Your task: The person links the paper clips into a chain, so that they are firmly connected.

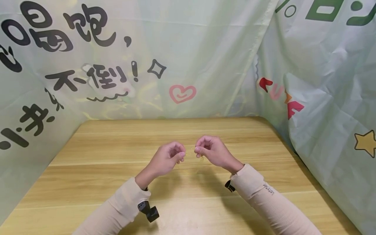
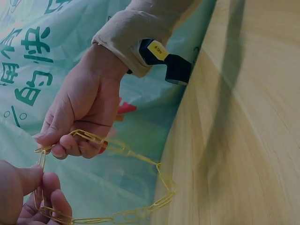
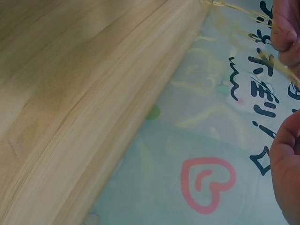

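A chain of linked gold paper clips [image 2: 161, 199] hangs in a loop between the two hands, above the table. My left hand [image 1: 169, 156] pinches one end between thumb and fingers; in the left wrist view an upright paper clip [image 2: 43, 161] rises from its fingertips. Close by on the right, my right hand [image 1: 213, 150] pinches the other end, where the clips meet its thumb and fingertips. Head-on the chain shows only faintly, with a few links [image 1: 202, 158] under the right fingers. Whether the two end clips are hooked together, I cannot tell. In the right wrist view the hands are partly cut off.
Beneath the hands lies a wood-grain table [image 1: 97, 182]. A printed cloth [image 1: 205, 58] with dark lettering and a pink heart [image 1: 182, 94] hangs behind it and along both sides. Black wrist devices [image 1: 148, 210] sit below the sleeve cuffs.
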Motion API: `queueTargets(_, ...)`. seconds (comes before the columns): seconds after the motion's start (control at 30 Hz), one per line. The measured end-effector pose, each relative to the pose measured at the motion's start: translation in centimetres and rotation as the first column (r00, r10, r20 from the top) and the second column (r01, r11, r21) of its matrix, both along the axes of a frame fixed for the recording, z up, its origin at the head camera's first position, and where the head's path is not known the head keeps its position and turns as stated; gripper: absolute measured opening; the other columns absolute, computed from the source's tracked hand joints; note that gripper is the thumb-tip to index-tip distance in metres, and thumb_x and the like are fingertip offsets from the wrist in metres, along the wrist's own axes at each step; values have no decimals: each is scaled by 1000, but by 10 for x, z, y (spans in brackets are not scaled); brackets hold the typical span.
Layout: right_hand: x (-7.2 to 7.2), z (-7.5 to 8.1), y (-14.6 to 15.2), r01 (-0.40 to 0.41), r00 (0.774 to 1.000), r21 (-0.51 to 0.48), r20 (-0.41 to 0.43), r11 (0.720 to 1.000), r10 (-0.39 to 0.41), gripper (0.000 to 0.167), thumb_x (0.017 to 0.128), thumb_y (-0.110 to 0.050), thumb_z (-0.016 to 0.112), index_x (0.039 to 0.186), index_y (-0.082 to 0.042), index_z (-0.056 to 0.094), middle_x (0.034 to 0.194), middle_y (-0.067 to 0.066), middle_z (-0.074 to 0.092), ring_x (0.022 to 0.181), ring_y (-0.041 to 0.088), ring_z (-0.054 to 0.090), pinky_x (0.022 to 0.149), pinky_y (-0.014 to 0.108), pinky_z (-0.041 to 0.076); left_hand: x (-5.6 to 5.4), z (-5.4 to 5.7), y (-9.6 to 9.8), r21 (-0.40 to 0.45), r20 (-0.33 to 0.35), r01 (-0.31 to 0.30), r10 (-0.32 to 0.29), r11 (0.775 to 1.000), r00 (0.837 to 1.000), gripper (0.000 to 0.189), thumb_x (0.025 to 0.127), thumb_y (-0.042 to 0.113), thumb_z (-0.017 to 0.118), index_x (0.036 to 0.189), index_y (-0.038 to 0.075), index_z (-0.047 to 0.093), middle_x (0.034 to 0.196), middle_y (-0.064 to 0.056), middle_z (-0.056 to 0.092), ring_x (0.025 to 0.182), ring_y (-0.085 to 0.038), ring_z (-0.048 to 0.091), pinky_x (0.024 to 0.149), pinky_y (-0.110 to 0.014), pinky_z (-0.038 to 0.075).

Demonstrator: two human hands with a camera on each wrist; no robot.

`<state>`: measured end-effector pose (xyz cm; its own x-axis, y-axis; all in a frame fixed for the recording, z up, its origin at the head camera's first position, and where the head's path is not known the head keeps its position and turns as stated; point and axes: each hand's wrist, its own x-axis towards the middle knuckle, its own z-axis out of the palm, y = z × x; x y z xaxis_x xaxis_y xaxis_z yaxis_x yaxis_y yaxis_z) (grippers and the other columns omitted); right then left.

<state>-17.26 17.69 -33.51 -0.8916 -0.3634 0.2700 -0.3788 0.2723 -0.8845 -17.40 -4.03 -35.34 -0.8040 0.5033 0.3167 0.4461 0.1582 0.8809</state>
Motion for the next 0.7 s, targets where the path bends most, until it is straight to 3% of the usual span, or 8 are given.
queueTargets(0.2,0,-1,0,-20,1000,15,6,1000,20,6,89,4,64,88,-1,66,75,8,66,67,23,65,67,43,55,-2,-2,1,54,91,-6,1,998,996,18,94,3,61,105,-5,49,86,-13,65,77,-29,64,65,-31,53)
queueTargets(0.47,0,1,-4,-60,998,31,9,998,60,5,91,2,63,88,1,67,74,7,65,66,21,64,59,29,52,0,0,1,73,116,-5,-3,997,993,18,96,2,59,107,-6,47,89,-22,68,80,-37,67,73,-45,55)
queueTargets(0.7,-1,-2,-7,-72,997,16,9,997,72,4,90,4,64,88,3,66,70,6,63,64,18,63,55,26,48,1,3,3,79,125,-15,5,997,992,17,94,-1,59,106,-3,46,86,-20,68,74,-26,68,71,-48,55)
